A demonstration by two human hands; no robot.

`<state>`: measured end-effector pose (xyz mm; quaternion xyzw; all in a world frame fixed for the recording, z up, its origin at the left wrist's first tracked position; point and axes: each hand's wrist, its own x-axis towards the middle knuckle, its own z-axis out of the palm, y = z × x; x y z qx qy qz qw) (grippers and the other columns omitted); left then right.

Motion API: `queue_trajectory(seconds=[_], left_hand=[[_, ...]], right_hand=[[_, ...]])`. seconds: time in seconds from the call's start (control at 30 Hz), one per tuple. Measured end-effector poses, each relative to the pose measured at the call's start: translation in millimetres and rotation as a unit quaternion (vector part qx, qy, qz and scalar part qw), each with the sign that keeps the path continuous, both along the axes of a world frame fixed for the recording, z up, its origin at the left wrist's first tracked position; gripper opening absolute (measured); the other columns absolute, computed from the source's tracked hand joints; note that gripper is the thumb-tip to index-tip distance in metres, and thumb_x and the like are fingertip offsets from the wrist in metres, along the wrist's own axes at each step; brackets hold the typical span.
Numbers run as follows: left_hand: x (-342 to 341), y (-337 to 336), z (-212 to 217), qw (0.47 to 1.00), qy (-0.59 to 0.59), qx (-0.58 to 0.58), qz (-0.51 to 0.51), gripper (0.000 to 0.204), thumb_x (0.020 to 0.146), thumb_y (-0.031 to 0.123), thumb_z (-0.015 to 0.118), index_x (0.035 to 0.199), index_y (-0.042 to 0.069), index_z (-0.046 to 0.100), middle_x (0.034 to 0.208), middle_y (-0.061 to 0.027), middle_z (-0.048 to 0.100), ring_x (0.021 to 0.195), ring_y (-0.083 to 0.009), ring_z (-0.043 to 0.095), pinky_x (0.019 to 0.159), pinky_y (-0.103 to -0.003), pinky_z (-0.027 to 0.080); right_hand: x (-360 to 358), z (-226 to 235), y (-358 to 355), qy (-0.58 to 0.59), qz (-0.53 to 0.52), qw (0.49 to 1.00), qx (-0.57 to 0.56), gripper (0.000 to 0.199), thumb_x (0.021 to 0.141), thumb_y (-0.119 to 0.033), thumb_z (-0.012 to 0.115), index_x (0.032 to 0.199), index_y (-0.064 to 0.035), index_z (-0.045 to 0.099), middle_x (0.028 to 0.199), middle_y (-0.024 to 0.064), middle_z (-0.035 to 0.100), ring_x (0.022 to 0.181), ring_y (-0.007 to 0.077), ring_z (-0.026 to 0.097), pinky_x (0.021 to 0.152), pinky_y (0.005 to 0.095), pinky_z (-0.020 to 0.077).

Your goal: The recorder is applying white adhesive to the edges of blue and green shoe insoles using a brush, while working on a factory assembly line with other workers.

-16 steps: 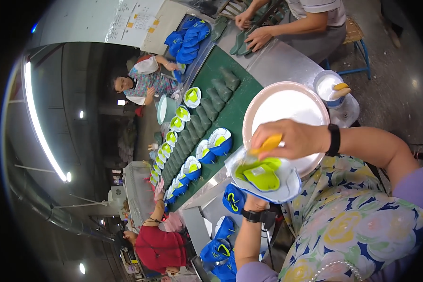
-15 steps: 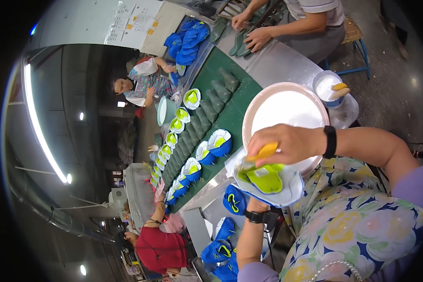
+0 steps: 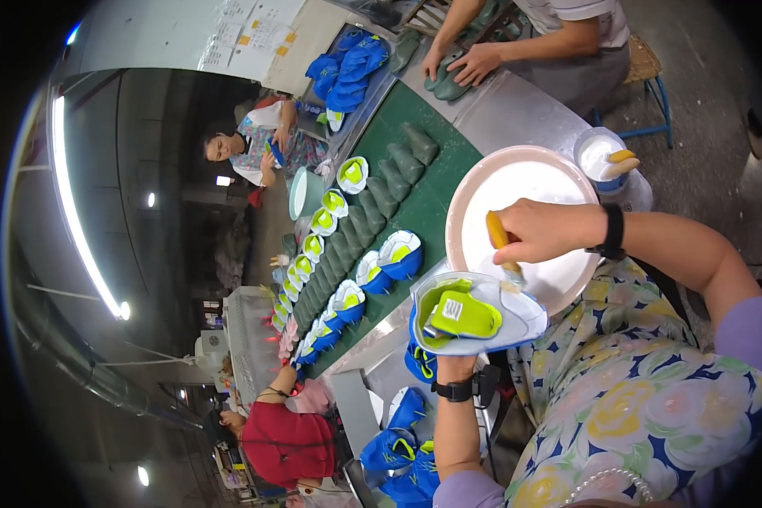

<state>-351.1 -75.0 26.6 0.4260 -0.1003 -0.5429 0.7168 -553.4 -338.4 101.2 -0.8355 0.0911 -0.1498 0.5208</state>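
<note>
By the basin's (image 3: 457,199) near left edge, our left hand (image 3: 455,366) grasps the upper (image 3: 483,318) from beneath, fingers hidden; our right hand (image 3: 550,230) clenches the brush (image 3: 497,230), bristles at the upper's white rim, contact uncertain. We seem to be coating that rim; another stroke would call for a steady upper and light wrist. The green surface (image 3: 421,203) offers room between its forms (image 3: 381,193) and the basin; a cup (image 3: 582,169) crowds the basin's right edge.
</note>
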Motion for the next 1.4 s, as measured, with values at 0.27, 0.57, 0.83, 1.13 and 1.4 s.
queue_trajectory(seconds=[0.27, 0.57, 0.83, 1.13, 1.4], left_hand=[[-7.4, -2.4, 7.7, 0.994, -0.076, -0.077, 0.019, 0.057, 0.099, 0.046, 0.055, 0.144, 0.011, 0.047, 0.138, -0.0101, 0.058, 0.125, -0.0286, 0.058, 0.106, -0.048, 0.048], [-2.7, -13.0, 6.8, 0.986, -0.152, -0.004, 0.073, 0.049, 0.1, 0.042, 0.056, 0.135, 0.008, 0.054, 0.128, -0.0106, 0.063, 0.116, -0.0252, 0.062, 0.1, -0.041, 0.051], [34.1, -20.3, 1.6, 0.976, -0.18, -0.066, 0.102, 0.06, 0.098, 0.056, 0.053, 0.14, 0.014, 0.05, 0.136, -0.0146, 0.058, 0.124, -0.0348, 0.057, 0.107, -0.052, 0.045], [179.4, -82.2, -76.9, 0.963, -0.226, 0.063, 0.136, 0.022, 0.102, 0.016, 0.054, 0.124, 0.015, 0.052, 0.101, -0.006, 0.064, 0.076, -0.0198, 0.061, 0.058, -0.03, 0.052], [209.2, -169.6, -104.3, 0.952, -0.151, 0.215, 0.157, 0.04, 0.101, 0.005, 0.046, 0.139, 0.016, 0.043, 0.116, -0.0149, 0.061, 0.095, -0.0305, 0.067, 0.091, -0.04, 0.057]], right_hand=[[2.5, 1.4, 21.8, -0.294, -0.01, 0.942, -0.159, 0.011, 0.089, -0.013, 0.066, 0.094, -0.0043, 0.061, 0.089, 0.0128, 0.066, 0.086, 0.0333, 0.065, 0.079, 0.0412, 0.0515], [3.7, 14.9, 19.3, -0.305, -0.064, 0.946, -0.09, 0.021, 0.091, -0.02, 0.067, 0.093, -0.0009, 0.057, 0.085, 0.0174, 0.065, 0.081, 0.0365, 0.066, 0.071, 0.0424, 0.0516], [9.0, 10.9, -4.5, -0.036, -0.162, 0.986, 0.001, 0.028, 0.085, -0.021, 0.071, 0.093, 0.0045, 0.063, 0.073, 0.0187, 0.067, 0.07, 0.0345, 0.068, 0.063, 0.0416, 0.0516], [-25.5, -27.3, 1.4, -0.049, -0.205, 0.97, 0.121, 0.023, 0.085, -0.021, 0.075, 0.09, -0.0003, 0.067, 0.079, 0.0062, 0.065, 0.07, 0.0127, 0.06, 0.064, 0.0291, 0.0473], [-45.1, -29.3, 10.3, 0.014, -0.156, 0.978, 0.137, 0.022, 0.086, -0.014, 0.075, 0.098, -0.0006, 0.063, 0.084, 0.0062, 0.067, 0.073, 0.0115, 0.061, 0.067, 0.0259, 0.0488]])
